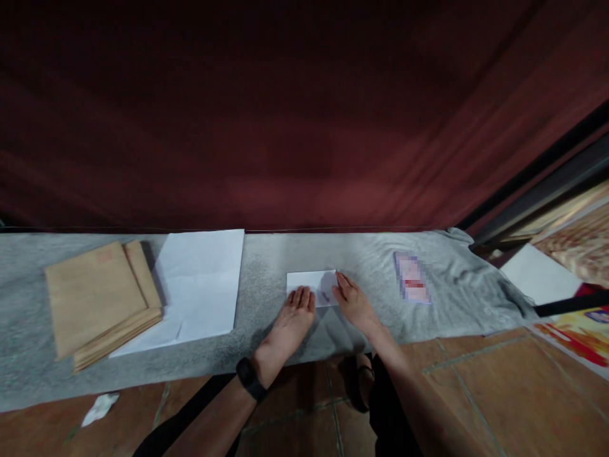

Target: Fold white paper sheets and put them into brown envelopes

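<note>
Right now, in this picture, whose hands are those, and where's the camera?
There's no robot here: these are a person's own bare hands. The camera sits on their head, looking forward and down. The left hand and right hand touch a small white paper lying on a grey cloth. Off to the left, a brown paper stack partly covers a bigger white sheet. To the right lies a pinkish thing, too blurred to name.

Stall-like workspace, exact kind unclear, dark red backdrop (304,127), cloth-covered table (264,254), terracotta floor tiles (514,387), printed poster (578,333)
</note>
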A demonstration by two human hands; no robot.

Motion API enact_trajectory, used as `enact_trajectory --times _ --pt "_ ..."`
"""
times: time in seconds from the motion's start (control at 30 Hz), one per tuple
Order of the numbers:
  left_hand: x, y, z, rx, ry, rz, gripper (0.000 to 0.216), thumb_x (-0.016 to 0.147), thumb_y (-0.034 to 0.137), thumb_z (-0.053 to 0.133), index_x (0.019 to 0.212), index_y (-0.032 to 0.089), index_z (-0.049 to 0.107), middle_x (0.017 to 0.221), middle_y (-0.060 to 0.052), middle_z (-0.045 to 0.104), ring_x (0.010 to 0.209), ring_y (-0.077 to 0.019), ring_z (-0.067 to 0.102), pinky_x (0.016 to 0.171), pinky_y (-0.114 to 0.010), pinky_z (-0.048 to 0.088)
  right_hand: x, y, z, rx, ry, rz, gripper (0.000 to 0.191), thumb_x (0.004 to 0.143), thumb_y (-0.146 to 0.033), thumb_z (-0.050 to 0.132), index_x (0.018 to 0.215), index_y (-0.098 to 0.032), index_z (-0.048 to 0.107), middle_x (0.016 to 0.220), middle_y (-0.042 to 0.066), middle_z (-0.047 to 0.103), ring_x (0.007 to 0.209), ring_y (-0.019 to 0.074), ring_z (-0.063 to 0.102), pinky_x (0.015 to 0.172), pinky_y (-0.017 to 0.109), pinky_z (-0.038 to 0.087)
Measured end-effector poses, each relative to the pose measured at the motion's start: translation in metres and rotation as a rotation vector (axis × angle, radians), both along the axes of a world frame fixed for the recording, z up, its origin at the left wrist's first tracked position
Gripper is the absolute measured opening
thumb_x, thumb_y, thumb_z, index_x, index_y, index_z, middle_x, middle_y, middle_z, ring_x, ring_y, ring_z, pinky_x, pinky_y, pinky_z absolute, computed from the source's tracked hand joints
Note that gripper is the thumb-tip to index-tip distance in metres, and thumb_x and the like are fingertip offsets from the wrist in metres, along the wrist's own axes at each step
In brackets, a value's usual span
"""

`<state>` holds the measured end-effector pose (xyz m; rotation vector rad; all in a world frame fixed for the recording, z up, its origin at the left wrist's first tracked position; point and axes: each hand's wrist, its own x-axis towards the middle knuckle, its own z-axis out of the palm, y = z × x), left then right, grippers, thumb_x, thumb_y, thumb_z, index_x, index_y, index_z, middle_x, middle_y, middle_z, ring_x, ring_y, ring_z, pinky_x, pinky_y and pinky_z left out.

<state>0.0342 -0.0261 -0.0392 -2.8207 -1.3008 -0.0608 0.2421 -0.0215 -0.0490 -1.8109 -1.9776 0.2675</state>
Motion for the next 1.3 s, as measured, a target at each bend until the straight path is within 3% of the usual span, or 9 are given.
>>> enact_trajectory --times 0.17,0.33,0.53,0.73,0.87,0.97,1.17,1.3 --pt "-0.003 -0.001 0.003 0.005 -0.084 0.004 0.053 0.090 0.010 0.037 0.141 0.006 0.051 0.151 -0.020 0.049 0.142 -0.0277 0.045 0.118 -0.045 0.037 -0.016 -0.004 0.007 0.047 0.019 0.117 0.051 0.106 -0.035 0.032 0.150 -0.015 0.045 0.151 0.011 0.051 0.142 0.0215 0.045 0.117 0.043 0.041" --pt "-0.001 -0.007 -0.002 0.052 -0.175 0.084 0.059 0.094 0.020 0.037 0.150 0.001 0.036 0.158 -0.021 0.038 0.150 -0.0277 0.031 0.124 -0.049 0.025 -0.049 -0.016 -0.001 0.041 -0.077 0.244 0.051 0.105 -0.026 0.029 0.152 -0.012 0.042 0.157 0.012 0.044 0.146 0.0200 0.037 0.122 0.042 0.033" --pt "-0.011 -0.020 -0.015 0.099 -0.207 0.098 0.061 0.100 0.035 0.038 0.154 0.005 0.032 0.161 -0.018 0.034 0.152 -0.0276 0.025 0.124 -0.051 0.025 -0.048 -0.030 -0.010 0.077 -0.235 0.161 0.053 0.106 -0.031 0.035 0.156 -0.012 0.034 0.161 0.011 0.036 0.149 0.0231 0.032 0.123 0.045 0.025" --pt "-0.028 -0.027 -0.019 0.102 -0.209 0.149 0.074 0.100 0.054 0.039 0.152 0.001 0.035 0.159 -0.024 0.034 0.151 -0.0315 0.027 0.122 -0.050 0.031 -0.028 -0.042 -0.018 0.086 -0.280 0.078 0.061 0.106 -0.040 0.035 0.159 -0.012 0.025 0.161 0.014 0.035 0.148 0.0271 0.035 0.121 0.049 0.026" --pt "-0.029 -0.033 -0.015 0.108 -0.224 0.190 0.075 0.100 0.053 0.038 0.152 0.000 0.032 0.158 -0.025 0.035 0.151 -0.0320 0.027 0.122 -0.052 0.029 -0.021 -0.046 -0.016 0.069 -0.287 0.012 0.062 0.106 -0.043 0.031 0.158 -0.008 0.028 0.160 0.017 0.035 0.147 0.0302 0.035 0.121 0.053 0.025" --pt "-0.028 -0.037 -0.011 0.120 -0.242 0.148 0.067 0.101 0.043 0.037 0.155 0.003 0.029 0.160 -0.021 0.034 0.152 -0.0287 0.025 0.124 -0.050 0.026 -0.028 -0.048 -0.010 0.055 -0.258 -0.002 0.060 0.107 -0.043 0.025 0.158 -0.010 0.028 0.161 0.016 0.033 0.149 0.0298 0.032 0.121 0.054 0.024" --pt "-0.027 -0.043 -0.013 0.027 -0.183 0.077 0.063 0.100 0.036 0.036 0.154 0.004 0.033 0.160 -0.019 0.036 0.151 -0.0257 0.028 0.124 -0.044 0.024 -0.063 -0.062 -0.008 -0.041 -0.194 0.224 0.060 0.108 -0.044 0.017 0.158 -0.014 0.027 0.163 0.011 0.030 0.152 0.0206 0.027 0.123 0.046 0.025" --pt "-0.026 -0.047 -0.010 0.006 -0.160 0.105 0.064 0.100 0.038 0.036 0.153 0.002 0.033 0.161 -0.020 0.033 0.152 -0.0271 0.025 0.124 -0.044 0.022 -0.062 -0.076 -0.014 0.039 -0.252 0.198 0.061 0.107 -0.044 0.021 0.157 -0.009 0.029 0.162 0.016 0.031 0.152 0.0233 0.026 0.123 0.047 0.024"
